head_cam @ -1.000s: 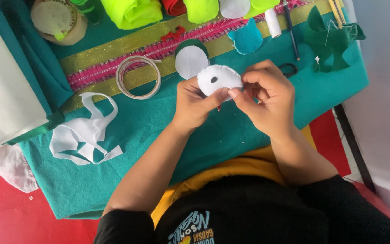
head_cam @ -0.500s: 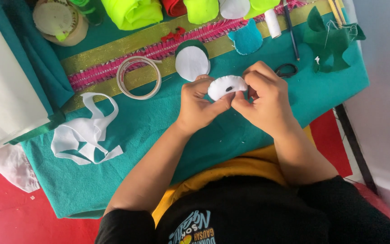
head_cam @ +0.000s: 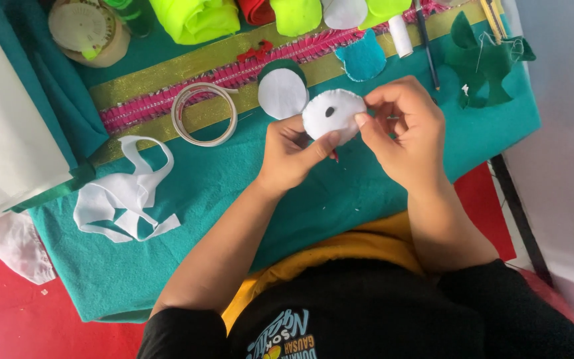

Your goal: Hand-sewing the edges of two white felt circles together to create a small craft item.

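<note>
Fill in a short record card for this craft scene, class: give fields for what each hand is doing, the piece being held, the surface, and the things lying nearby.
Left hand: holds the white padded disc from below, thumb on its lower edge
Right hand: pinches the disc's right edge
White padded disc: round, stitched rim, one small dark spot
Surface: teal felt sheet
Nearby: flat white circle; tape ring; white fabric scraps; dark green felt cut-outs; pink and gold trim

Neon fabric rolls [head_cam: 194,16] cut by top edge; right hand [head_cam: 406,133] hides scissors.
</note>
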